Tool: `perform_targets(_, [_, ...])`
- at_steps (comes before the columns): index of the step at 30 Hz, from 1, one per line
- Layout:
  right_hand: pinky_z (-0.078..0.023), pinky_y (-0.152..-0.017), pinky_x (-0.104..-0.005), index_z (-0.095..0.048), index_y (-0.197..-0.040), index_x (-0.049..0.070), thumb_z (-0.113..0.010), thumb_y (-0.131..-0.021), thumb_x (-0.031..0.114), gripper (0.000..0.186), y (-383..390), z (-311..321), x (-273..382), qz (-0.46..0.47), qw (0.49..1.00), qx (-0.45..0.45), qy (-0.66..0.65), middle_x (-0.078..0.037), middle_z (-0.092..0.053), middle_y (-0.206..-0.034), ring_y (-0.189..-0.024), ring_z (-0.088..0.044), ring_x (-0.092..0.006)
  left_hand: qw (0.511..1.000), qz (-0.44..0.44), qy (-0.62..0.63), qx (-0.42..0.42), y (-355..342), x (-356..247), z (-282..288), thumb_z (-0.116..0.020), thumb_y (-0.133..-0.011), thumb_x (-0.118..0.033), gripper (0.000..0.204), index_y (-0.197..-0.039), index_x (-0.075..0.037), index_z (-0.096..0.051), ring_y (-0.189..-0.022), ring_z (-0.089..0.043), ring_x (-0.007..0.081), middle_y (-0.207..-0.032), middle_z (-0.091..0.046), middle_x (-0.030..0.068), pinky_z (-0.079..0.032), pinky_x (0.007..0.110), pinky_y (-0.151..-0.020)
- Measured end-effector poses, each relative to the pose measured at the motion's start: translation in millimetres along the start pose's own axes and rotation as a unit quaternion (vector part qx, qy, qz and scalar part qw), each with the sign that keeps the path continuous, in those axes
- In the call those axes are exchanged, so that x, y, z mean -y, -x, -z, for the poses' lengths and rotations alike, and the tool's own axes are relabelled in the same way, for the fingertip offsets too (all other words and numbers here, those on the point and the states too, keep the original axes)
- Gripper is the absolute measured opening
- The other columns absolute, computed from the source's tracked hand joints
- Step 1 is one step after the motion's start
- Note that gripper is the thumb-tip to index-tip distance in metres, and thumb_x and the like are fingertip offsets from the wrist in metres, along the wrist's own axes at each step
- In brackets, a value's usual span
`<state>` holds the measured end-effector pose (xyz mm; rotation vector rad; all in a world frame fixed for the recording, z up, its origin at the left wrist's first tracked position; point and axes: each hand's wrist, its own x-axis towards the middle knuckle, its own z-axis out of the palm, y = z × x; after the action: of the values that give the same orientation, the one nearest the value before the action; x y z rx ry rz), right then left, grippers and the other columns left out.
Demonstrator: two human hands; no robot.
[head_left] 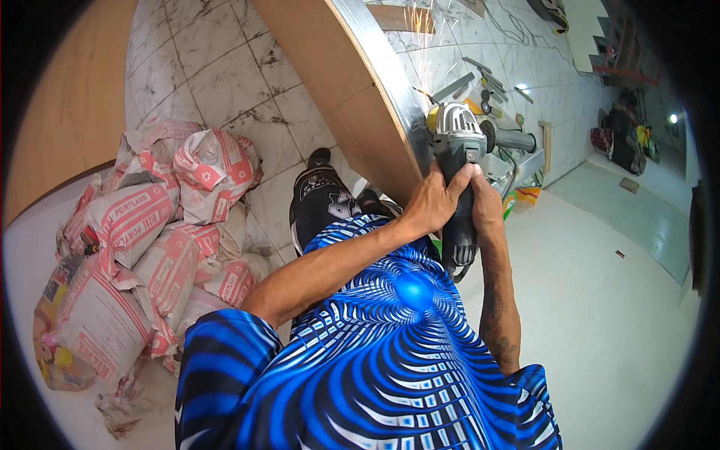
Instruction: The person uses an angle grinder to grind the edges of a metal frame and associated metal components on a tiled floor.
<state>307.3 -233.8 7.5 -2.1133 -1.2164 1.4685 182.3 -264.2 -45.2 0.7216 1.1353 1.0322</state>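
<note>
Both my hands are wrapped around an angle grinder (460, 225) with a dark body and a silver head. My left hand (433, 201) grips its left side, and my right hand (487, 199) holds the right side; the thumbs nearly meet on top. A side handle (517, 140) sticks out to the right, with neither hand on it. The grinder's head is at the metal-faced edge (390, 79) of a long wooden panel (330, 56). Orange sparks (422, 49) fly away from there toward the far side. The disc's contact point is hidden behind the head.
Several red-and-white printed sacks (131, 221) are heaped on the left. Metal strips (455, 86) and small tools lie on the marbled tile floor (217, 56) beyond the grinder. A cable (517, 34) trails at the far right. A pale smooth surface (585, 300) spreads on the right.
</note>
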Motion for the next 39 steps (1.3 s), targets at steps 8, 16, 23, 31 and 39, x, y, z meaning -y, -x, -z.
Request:
perform_targets(8, [-0.048,-0.077,-0.029,-0.067,-0.109,-0.003,-0.047,-0.102,0.047,0.054,10,3,3,-0.024,1.0,0.014,-0.015,-0.009,-0.067,-0.096,-0.085,-0.059,-0.0137,0.999,0.038,-0.008,0.006,9,-12,1,-0.046,-0.099,-0.056,0.073,-0.134,0.008,-0.042,-0.113,-0.06,0.0418,-0.116,-0.061,0.0303,-0.044,0.041,-0.098])
perform_targets(16, [-0.048,-0.078,-0.0295,-0.066,-0.112,-0.003,-0.046,-0.102,0.047,0.055,14,3,12,-0.023,0.999,0.017,0.019,-0.009,-0.067,-0.098,-0.086,-0.059,-0.0141,1.0,0.009,-0.001,-0.011,11,-6,-4,-0.046,-0.099,-0.056,0.074,-0.135,0.008,-0.041,-0.111,-0.06,0.045,-0.114,-0.061,0.033,-0.044,0.044,-0.097])
perform_targets(23, [-0.048,-0.076,-0.0292,-0.067,-0.112,-0.003,-0.047,-0.102,0.047,0.055,9,11,-5,-0.006,1.0,0.01,-0.003,-0.009,-0.067,-0.096,-0.085,-0.058,-0.013,0.999,0.046,-0.001,0.008,15,-14,-4,-0.046,-0.099,-0.055,0.073,-0.134,0.009,-0.041,-0.113,-0.058,0.0461,-0.115,-0.06,0.0342,-0.044,0.044,-0.098])
perform_targets(31, [-0.048,-0.075,-0.0281,-0.066,-0.111,-0.004,-0.047,-0.102,0.045,0.053,14,10,2,-0.021,1.0,0.019,0.002,-0.008,-0.067,-0.096,-0.084,-0.058,-0.0118,1.0,0.029,0.002,0.005,14,-10,-6,-0.046,-0.099,-0.056,0.074,-0.133,0.01,-0.042,-0.115,-0.057,0.0464,-0.118,-0.058,0.0351,-0.043,0.044,-0.098])
perform_targets(39, [-0.048,-0.078,-0.0289,-0.066,-0.112,-0.004,-0.047,-0.103,0.045,0.053,11,12,-4,-0.032,0.999,0.015,-0.004,-0.009,-0.067,-0.097,-0.086,-0.058,-0.0126,0.999,0.031,0.003,0.011,16,-16,-5,-0.045,-0.099,-0.057,0.078,-0.137,0.011,-0.037,-0.115,-0.057,0.0462,-0.118,-0.058,0.0358,-0.043,0.044,-0.099])
